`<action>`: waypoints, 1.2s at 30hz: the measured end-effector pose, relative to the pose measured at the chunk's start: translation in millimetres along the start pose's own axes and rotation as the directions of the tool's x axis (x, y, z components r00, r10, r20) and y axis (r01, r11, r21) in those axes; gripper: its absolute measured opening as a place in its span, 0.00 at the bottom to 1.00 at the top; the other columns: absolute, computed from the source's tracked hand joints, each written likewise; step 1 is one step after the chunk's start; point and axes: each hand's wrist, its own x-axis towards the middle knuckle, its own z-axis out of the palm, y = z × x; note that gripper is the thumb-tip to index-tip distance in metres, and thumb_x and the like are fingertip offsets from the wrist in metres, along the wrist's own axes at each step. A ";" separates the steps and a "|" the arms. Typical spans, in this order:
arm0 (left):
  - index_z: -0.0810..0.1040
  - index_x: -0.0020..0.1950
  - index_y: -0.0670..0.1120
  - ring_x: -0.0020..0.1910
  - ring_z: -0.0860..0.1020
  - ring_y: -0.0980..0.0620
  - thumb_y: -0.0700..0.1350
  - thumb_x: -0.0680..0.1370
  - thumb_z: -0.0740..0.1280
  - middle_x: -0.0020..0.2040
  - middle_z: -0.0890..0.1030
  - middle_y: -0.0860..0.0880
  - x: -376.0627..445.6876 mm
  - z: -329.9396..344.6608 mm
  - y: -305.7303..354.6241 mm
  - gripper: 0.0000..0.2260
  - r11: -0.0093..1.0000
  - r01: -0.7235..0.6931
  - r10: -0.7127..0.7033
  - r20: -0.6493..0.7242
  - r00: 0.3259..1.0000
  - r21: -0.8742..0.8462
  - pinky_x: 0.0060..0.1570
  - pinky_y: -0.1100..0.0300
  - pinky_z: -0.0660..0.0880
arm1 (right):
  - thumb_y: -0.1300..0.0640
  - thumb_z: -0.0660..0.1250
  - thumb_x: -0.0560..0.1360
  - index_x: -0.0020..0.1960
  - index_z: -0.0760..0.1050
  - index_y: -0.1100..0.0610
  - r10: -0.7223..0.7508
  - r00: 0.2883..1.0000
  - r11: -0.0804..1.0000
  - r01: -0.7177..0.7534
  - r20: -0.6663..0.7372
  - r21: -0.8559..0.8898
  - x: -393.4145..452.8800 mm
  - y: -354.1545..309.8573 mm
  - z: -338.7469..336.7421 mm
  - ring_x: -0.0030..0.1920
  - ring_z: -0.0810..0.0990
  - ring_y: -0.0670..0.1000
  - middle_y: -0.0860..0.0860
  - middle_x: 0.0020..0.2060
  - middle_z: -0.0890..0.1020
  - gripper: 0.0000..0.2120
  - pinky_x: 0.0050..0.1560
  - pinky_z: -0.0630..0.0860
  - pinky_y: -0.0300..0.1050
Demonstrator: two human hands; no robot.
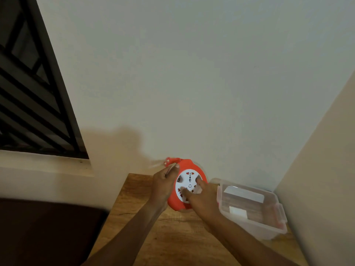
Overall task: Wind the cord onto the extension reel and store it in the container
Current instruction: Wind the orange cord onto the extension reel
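Note:
A round orange extension reel [173, 200] with a white socket face [189, 186] is held tilted above the wooden table [169, 237]. My left hand [163, 186] grips its left rim, thumb near the top edge. My right hand [203, 199] has its fingers pressed into the white face. The orange plug [172, 160] at the cord's end sticks out blurred at the reel's upper left, just above my left thumb. A clear plastic container [272, 214] stands open to the right of the reel, close to my right hand.
A white lid or card [244, 193] and a small white item [237, 211] lie inside the container. The table sits in a wall corner. A dark window grille [32, 104] is at left, a dark surface [48, 231] at lower left.

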 end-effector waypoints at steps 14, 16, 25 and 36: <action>0.86 0.53 0.56 0.46 0.89 0.44 0.59 0.78 0.67 0.49 0.90 0.48 6.9 -24.0 6.4 0.12 0.990 0.136 -0.138 0.143 0.980 0.027 0.39 0.53 0.85 | 0.52 0.76 0.72 0.64 0.76 0.47 -0.419 0.503 -0.115 0.797 0.756 -0.594 22.9 -20.1 -36.6 0.69 0.70 0.61 0.54 0.74 0.65 0.22 0.62 0.75 0.60; 0.85 0.56 0.54 0.46 0.89 0.44 0.58 0.80 0.66 0.50 0.90 0.48 7.9 -25.5 7.5 0.12 0.991 0.119 -0.127 0.156 0.980 0.055 0.39 0.54 0.85 | 0.53 0.75 0.72 0.65 0.75 0.46 -0.367 0.469 -0.190 0.808 0.804 -0.558 25.1 -24.0 -38.8 0.69 0.68 0.62 0.55 0.76 0.63 0.22 0.65 0.72 0.62; 0.88 0.46 0.61 0.41 0.89 0.48 0.54 0.83 0.65 0.45 0.90 0.49 11.1 -39.2 4.6 0.12 0.980 0.093 -0.128 0.202 0.971 0.177 0.37 0.59 0.84 | 0.50 0.75 0.72 0.72 0.65 0.43 -0.251 0.436 -0.472 0.724 0.864 -0.503 18.8 -21.5 -23.8 0.67 0.69 0.67 0.62 0.74 0.63 0.32 0.68 0.66 0.67; 0.85 0.52 0.55 0.41 0.88 0.52 0.54 0.84 0.65 0.43 0.89 0.55 21.2 -53.8 -4.6 0.09 0.967 0.067 -0.122 0.217 0.968 0.247 0.33 0.63 0.82 | 0.46 0.70 0.75 0.72 0.68 0.48 -0.307 0.498 -0.311 0.753 0.811 -0.580 17.9 -5.2 2.8 0.64 0.75 0.69 0.65 0.72 0.66 0.27 0.67 0.66 0.70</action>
